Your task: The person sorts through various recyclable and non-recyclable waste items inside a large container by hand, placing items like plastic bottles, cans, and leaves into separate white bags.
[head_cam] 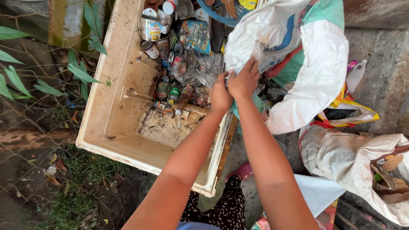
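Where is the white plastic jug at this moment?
In the head view the white plastic jug stands at the right, on the concrete ground, just right of the big white woven sack and above a yellow-edged bag.

Soft, even daylight, bright with no hard shadows; the large white woven plastic sack (298, 55) glares slightly. Focus is sharp throughout, with mild wide-angle bending at the edges.

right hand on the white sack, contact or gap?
Touching. The head view shows the right hand with its fingers pressed into the white woven sack, gripping the fabric at its lower edge, no gap visible.
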